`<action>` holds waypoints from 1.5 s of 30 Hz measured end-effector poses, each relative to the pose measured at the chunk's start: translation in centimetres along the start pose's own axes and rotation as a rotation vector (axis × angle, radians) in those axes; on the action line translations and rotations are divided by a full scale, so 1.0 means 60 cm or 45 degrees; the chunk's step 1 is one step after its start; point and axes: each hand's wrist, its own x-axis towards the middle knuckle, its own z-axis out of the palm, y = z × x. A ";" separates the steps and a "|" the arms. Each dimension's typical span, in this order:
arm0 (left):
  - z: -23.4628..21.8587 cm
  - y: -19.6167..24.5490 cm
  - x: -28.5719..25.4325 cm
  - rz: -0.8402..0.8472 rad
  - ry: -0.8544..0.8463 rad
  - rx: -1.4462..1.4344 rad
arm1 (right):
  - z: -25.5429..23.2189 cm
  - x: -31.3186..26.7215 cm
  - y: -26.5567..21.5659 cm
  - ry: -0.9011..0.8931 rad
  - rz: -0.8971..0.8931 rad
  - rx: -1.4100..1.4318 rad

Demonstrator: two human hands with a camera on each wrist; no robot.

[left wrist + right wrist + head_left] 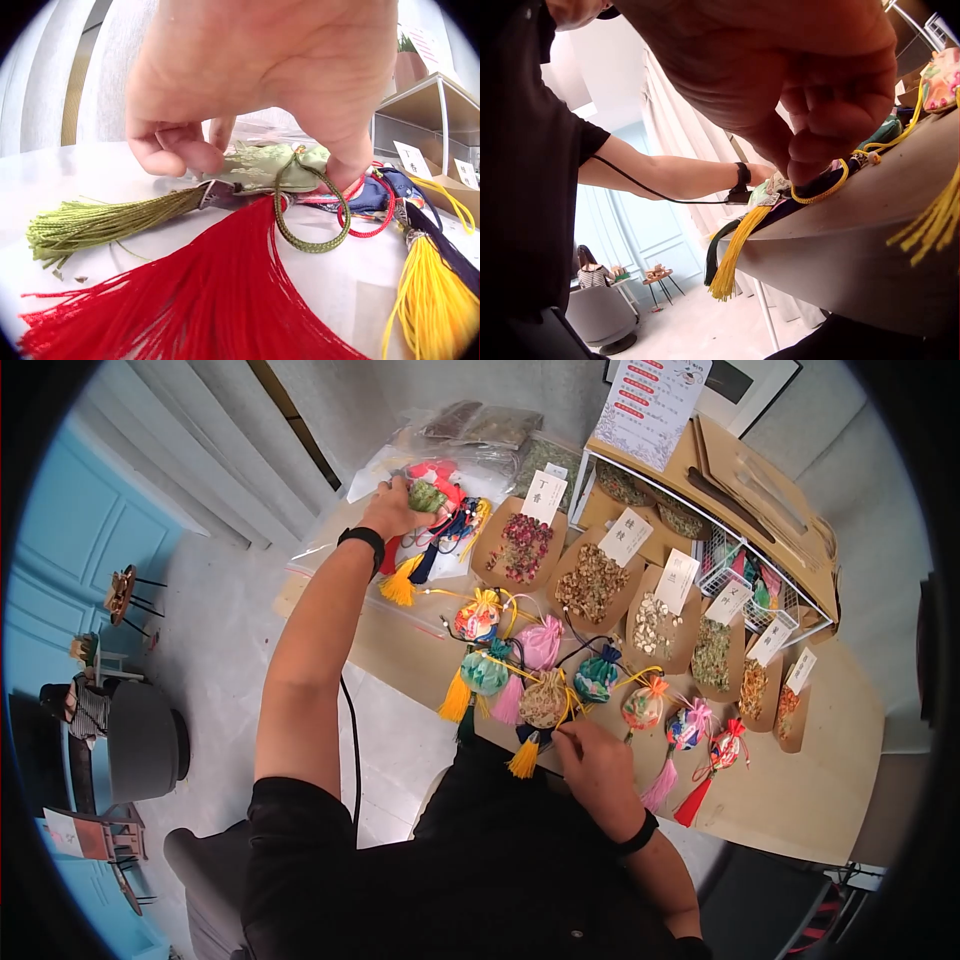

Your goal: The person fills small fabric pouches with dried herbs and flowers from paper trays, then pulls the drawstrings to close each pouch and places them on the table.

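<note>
At the table's left end, my left hand (393,510) grips a flat light-green brocade sachet (262,169) between fingers and thumb. Its olive tassel (112,221) and cord loop show in the left wrist view. Under and beside it lie a red tassel (202,289), a navy sachet (367,199) and a yellow tassel (431,300). My right hand (600,765) is at the near table edge with bent fingers, fingertips right at a yellow cord (829,196) beside the beige sachet (543,702). I cannot tell whether they pinch it.
Several filled sachets, such as a pink one (540,643) and a teal one (597,676), lie along the front edge. Behind stand paper trays of dried flowers (522,548) and herbs with labels. A shelf (700,500) and plastic bags (480,425) are at the back.
</note>
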 end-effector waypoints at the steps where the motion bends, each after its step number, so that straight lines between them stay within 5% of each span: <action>1: 0.000 0.002 0.000 0.008 0.004 -0.023 | 0.000 0.000 -0.003 0.004 0.002 0.008; 8: -0.013 0.003 -0.039 0.105 0.213 -0.071 | -0.019 -0.012 -0.008 0.104 0.058 0.146; 12: -0.050 0.058 -0.132 0.363 0.627 -0.128 | -0.036 -0.011 -0.016 0.188 0.020 0.253; 16: -0.097 0.162 -0.271 0.544 0.745 -0.250 | -0.084 0.006 -0.053 0.248 -0.140 0.222; 22: -0.083 0.293 -0.438 0.688 0.725 -0.296 | -0.134 0.036 -0.099 0.467 -0.414 0.233; 28: -0.030 0.384 -0.503 0.803 0.644 -0.454 | -0.149 0.044 -0.082 0.457 -0.513 0.191; 38: 0.025 0.454 -0.539 0.876 0.501 -0.390 | -0.154 0.017 -0.007 0.272 -0.255 0.192; 45: 0.037 0.460 -0.542 0.845 0.507 -0.355 | -0.155 0.017 0.007 0.062 0.103 0.604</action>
